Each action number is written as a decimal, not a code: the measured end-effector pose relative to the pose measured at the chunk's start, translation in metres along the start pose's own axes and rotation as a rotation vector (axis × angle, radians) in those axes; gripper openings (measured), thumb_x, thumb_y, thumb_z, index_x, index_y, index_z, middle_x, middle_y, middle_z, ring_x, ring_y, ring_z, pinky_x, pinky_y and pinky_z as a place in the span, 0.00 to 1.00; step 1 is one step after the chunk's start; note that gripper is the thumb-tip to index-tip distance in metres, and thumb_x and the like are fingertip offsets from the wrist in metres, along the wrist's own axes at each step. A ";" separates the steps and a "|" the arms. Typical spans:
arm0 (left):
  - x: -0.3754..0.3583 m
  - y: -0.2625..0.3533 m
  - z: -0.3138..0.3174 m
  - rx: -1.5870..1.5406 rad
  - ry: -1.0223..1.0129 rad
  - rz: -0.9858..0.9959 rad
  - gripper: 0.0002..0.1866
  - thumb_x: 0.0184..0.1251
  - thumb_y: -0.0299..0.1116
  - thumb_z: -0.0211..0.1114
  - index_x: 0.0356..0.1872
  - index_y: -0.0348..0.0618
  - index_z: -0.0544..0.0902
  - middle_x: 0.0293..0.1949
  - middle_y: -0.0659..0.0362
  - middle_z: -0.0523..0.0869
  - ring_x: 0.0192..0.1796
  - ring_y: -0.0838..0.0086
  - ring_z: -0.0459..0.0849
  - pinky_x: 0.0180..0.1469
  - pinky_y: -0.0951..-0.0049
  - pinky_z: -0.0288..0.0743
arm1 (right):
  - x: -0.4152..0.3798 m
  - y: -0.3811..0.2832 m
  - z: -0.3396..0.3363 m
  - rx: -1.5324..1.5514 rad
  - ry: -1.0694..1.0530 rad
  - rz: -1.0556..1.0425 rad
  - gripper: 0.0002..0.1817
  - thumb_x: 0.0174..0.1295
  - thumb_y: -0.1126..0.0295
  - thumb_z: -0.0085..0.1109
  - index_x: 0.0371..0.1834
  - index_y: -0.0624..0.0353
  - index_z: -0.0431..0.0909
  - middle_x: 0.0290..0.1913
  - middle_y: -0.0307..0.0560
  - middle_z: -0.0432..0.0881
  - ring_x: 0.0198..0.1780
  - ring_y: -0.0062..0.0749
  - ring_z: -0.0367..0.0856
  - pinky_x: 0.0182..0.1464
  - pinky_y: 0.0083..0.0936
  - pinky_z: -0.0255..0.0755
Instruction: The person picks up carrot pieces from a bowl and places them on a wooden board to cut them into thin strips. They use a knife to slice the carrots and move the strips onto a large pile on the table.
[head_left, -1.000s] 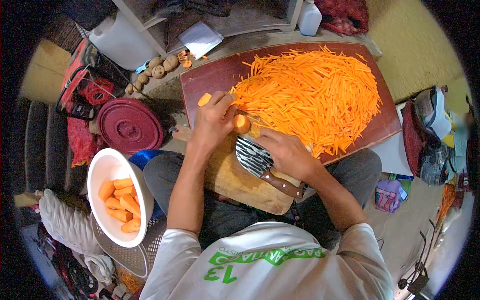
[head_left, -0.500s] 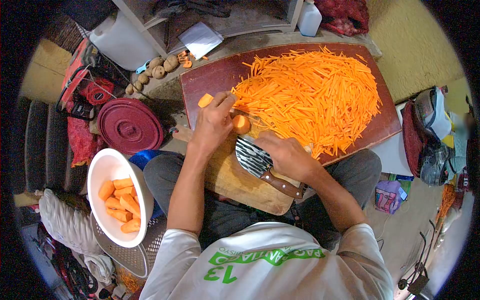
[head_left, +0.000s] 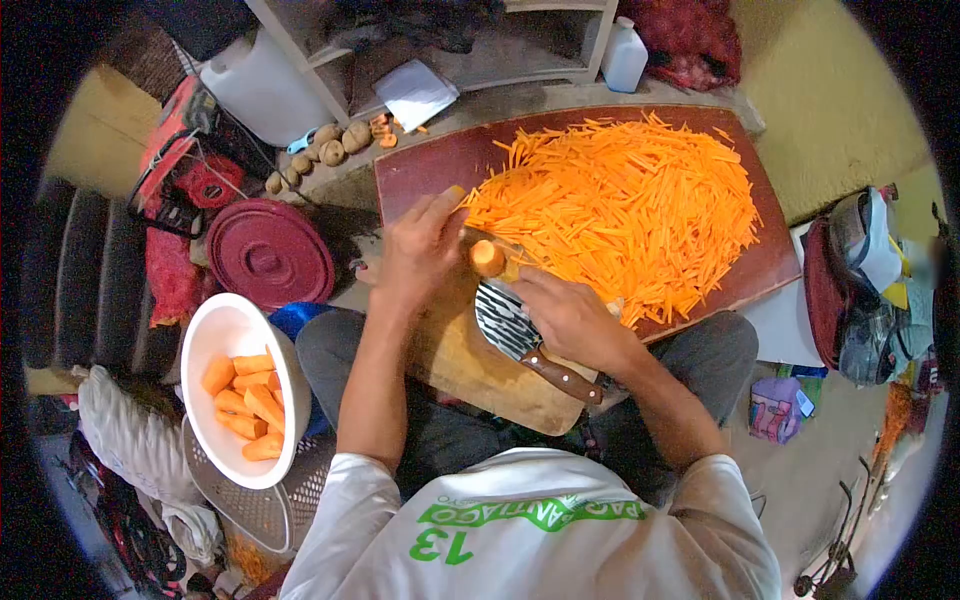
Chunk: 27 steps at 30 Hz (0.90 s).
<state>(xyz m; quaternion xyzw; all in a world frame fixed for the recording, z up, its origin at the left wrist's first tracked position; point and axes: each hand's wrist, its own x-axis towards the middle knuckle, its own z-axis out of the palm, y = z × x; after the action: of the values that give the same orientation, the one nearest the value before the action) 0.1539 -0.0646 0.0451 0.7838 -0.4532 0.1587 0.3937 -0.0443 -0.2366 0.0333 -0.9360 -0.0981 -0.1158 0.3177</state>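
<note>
My left hand point(head_left: 420, 245) is closed at the left edge of the cutting board point(head_left: 440, 340), with a bit of orange carrot showing at its fingertips. My right hand point(head_left: 570, 315) is curled over the board, its fingers round a narrow yellowish thing that I cannot make out. Between the hands stands a short carrot piece point(head_left: 487, 258), its cut face up. A broad knife point(head_left: 508, 320) with a black-and-silver patterned blade and brown handle lies on the board below my right hand. Just beyond, a big heap of carrot sticks point(head_left: 630, 210) covers much of a dark red board point(head_left: 420, 165).
A white bowl point(head_left: 190, 400) of peeled carrots stands at my left. Behind it are a maroon lid point(head_left: 270, 255) and a red machine point(head_left: 205, 180). Potatoes point(head_left: 333, 152) and a white jug point(head_left: 624, 55) lie along the back ledge. Bags point(head_left: 780, 405) rest at the right.
The whole view has shifted slightly. My left hand has turned, and the carrot piece that stuck out to its left now shows at its fingertips. My right hand stays near the knife.
</note>
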 end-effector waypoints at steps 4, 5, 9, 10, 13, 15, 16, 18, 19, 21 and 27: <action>0.005 -0.002 -0.055 0.170 -0.042 -0.002 0.19 0.63 0.24 0.76 0.56 0.42 0.89 0.55 0.46 0.89 0.50 0.46 0.91 0.52 0.53 0.85 | 0.004 -0.006 -0.016 0.066 0.009 0.020 0.16 0.68 0.73 0.59 0.57 0.64 0.82 0.54 0.57 0.84 0.54 0.56 0.88 0.53 0.48 0.84; -0.004 -0.015 -0.066 0.288 -0.068 -0.015 0.19 0.62 0.25 0.76 0.56 0.42 0.89 0.58 0.47 0.88 0.53 0.46 0.89 0.54 0.52 0.83 | 0.003 -0.004 -0.015 0.063 0.017 0.028 0.16 0.67 0.75 0.59 0.57 0.64 0.82 0.55 0.57 0.84 0.53 0.57 0.88 0.52 0.48 0.84; -0.073 -0.029 -0.111 0.559 -0.114 -0.239 0.21 0.69 0.34 0.76 0.61 0.40 0.87 0.65 0.43 0.85 0.67 0.44 0.83 0.67 0.50 0.74 | 0.003 -0.005 -0.019 0.081 0.006 0.053 0.15 0.67 0.79 0.59 0.56 0.65 0.83 0.54 0.57 0.84 0.49 0.59 0.87 0.48 0.47 0.83; -0.094 -0.027 -0.119 0.592 -0.141 -0.322 0.21 0.71 0.35 0.75 0.62 0.39 0.87 0.66 0.42 0.85 0.67 0.43 0.82 0.69 0.50 0.74 | 0.004 -0.006 -0.020 0.091 -0.007 0.060 0.15 0.67 0.79 0.60 0.56 0.65 0.83 0.53 0.56 0.84 0.48 0.59 0.87 0.48 0.48 0.83; -0.127 -0.008 -0.139 0.436 -0.247 -0.681 0.22 0.77 0.41 0.70 0.65 0.38 0.86 0.68 0.40 0.83 0.70 0.42 0.80 0.75 0.49 0.69 | 0.003 -0.008 -0.020 0.022 -0.011 0.023 0.15 0.67 0.78 0.60 0.56 0.64 0.83 0.50 0.56 0.83 0.47 0.59 0.86 0.46 0.49 0.82; -0.143 0.002 -0.140 0.349 -0.118 -0.667 0.25 0.80 0.44 0.68 0.68 0.37 0.84 0.70 0.39 0.81 0.73 0.42 0.78 0.79 0.50 0.65 | 0.002 -0.022 -0.041 -0.092 -0.039 0.071 0.15 0.66 0.78 0.61 0.56 0.63 0.84 0.51 0.56 0.84 0.50 0.58 0.87 0.48 0.47 0.83; -0.150 0.006 -0.141 0.310 -0.047 -0.661 0.26 0.81 0.45 0.66 0.69 0.37 0.83 0.71 0.38 0.80 0.74 0.42 0.77 0.80 0.50 0.63 | 0.002 -0.026 -0.051 -0.150 -0.052 0.086 0.15 0.66 0.77 0.62 0.56 0.63 0.84 0.51 0.56 0.85 0.51 0.57 0.87 0.49 0.46 0.84; -0.162 0.004 -0.141 0.280 0.029 -0.685 0.27 0.82 0.46 0.66 0.71 0.36 0.82 0.73 0.38 0.79 0.76 0.43 0.75 0.81 0.52 0.62 | -0.012 -0.017 -0.061 -0.311 0.130 0.028 0.17 0.69 0.73 0.61 0.59 0.63 0.84 0.58 0.59 0.85 0.55 0.57 0.88 0.54 0.47 0.84; -0.166 0.004 -0.141 0.264 0.064 -0.696 0.28 0.83 0.46 0.65 0.72 0.36 0.81 0.73 0.38 0.78 0.77 0.44 0.74 0.81 0.53 0.62 | -0.024 -0.012 -0.067 -0.389 0.222 0.001 0.17 0.70 0.71 0.60 0.60 0.63 0.83 0.61 0.60 0.85 0.57 0.57 0.88 0.56 0.47 0.85; -0.170 0.003 -0.142 0.244 0.079 -0.690 0.29 0.83 0.47 0.65 0.73 0.35 0.80 0.74 0.37 0.77 0.78 0.43 0.72 0.82 0.53 0.60 | -0.051 -0.029 -0.105 -0.360 0.272 0.258 0.21 0.73 0.70 0.60 0.67 0.64 0.82 0.69 0.64 0.83 0.64 0.60 0.85 0.66 0.46 0.81; -0.166 -0.001 -0.143 0.192 0.082 -0.680 0.28 0.81 0.46 0.66 0.72 0.37 0.80 0.73 0.37 0.78 0.77 0.42 0.73 0.81 0.52 0.62 | -0.209 0.037 -0.119 -0.561 0.371 0.705 0.24 0.77 0.65 0.61 0.73 0.62 0.79 0.75 0.68 0.78 0.78 0.62 0.73 0.80 0.46 0.65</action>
<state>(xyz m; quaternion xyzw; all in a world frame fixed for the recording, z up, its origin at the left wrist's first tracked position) 0.0808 0.1421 0.0351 0.9163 -0.1332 0.0919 0.3664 -0.2530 -0.3617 0.0455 -0.9253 0.3183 -0.1881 0.0849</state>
